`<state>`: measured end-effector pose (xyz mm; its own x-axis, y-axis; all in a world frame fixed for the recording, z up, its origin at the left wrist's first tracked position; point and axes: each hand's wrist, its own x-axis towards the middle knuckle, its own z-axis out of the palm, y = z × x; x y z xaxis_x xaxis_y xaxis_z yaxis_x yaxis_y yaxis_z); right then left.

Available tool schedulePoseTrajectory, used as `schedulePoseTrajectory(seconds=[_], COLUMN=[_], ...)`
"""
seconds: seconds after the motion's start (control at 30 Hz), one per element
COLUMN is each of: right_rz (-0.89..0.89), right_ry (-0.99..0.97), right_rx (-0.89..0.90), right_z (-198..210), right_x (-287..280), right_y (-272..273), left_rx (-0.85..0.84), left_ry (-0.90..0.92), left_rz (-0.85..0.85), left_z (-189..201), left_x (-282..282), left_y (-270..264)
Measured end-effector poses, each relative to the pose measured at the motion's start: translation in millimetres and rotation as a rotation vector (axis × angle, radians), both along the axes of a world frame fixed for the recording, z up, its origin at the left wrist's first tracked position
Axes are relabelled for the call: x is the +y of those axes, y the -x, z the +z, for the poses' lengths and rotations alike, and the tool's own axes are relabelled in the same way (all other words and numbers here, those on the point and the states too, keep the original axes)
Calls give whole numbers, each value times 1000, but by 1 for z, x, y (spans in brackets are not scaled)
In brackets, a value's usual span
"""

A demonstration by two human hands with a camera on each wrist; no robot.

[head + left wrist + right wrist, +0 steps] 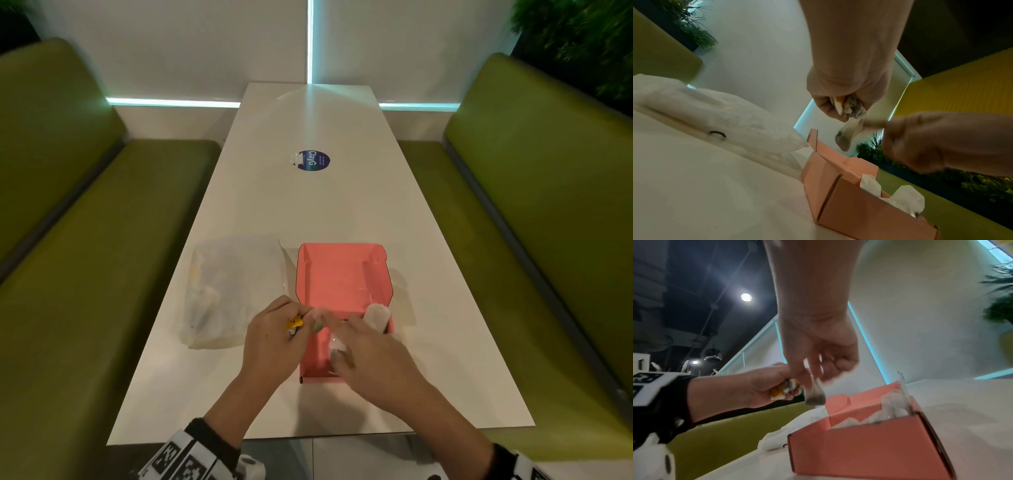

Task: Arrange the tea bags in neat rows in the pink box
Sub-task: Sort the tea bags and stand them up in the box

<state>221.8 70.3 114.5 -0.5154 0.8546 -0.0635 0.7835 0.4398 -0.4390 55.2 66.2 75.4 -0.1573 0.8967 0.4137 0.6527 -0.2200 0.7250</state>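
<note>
The open pink box (pixel 335 281) lies on the white table (pixel 308 212), with white tea bags (pixel 376 317) standing at its near right end (pixel 908 199) (pixel 894 407). My left hand (pixel 298 320) hovers at the box's near left edge and grips a bunch of tea bags (pixel 851 105) with yellow tags (pixel 295 322). My right hand (pixel 332 323) is over the box and is blurred. Its fingertips pinch the top of a single tea bag (pixel 815 394), which hangs just below the bunch (pixel 846 136) above the box's left wall (pixel 849 211).
A crumpled clear plastic bag (pixel 233 284) lies on the table left of the box. A round blue sticker (pixel 313 160) sits farther up the table. Green benches (pixel 85 274) flank both long sides, and a white wall closes the far end.
</note>
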Motion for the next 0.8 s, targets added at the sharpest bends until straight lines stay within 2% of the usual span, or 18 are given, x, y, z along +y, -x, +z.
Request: schedulePoseTrajectory(seconds=[0.03, 0.07, 0.17, 0.27, 0.3, 0.33, 0.43, 0.5, 0.63, 0.8], right_rz=[32, 18, -44, 32, -5, -65, -232, -302, -295, -295], right_ry=[-6, -22, -74, -56, -30, -5, -17, 11, 150, 119], right_rx=[-120, -156, 7, -135, -149, -99, 330, 522, 537, 517], right_z=[-2, -4, -3, 1, 0, -1, -1, 2, 8, 6], right_x=[-1, -2, 2, 3, 4, 7, 14, 18, 26, 30], right_y=[-1, -2, -3, 0, -2, -3, -5, -4, 0, -3], left_rx=[2, -1, -35, -29, -27, -34, -78, -88, -98, -109], left_ry=[4, 5, 15, 27, 31, 34, 29, 13, -11, 61], left_rz=[6, 9, 16, 6, 3, 3, -2, -53, -135, -120], left_z=[0, 0, 1, 0, 1, 1, 1, 0, 0, 4], left_x=[0, -1, -1, -1, -1, -1, 0, 0, 1, 0], left_y=[0, 0, 0, -2, -2, -3, -2, -1, -2, -4])
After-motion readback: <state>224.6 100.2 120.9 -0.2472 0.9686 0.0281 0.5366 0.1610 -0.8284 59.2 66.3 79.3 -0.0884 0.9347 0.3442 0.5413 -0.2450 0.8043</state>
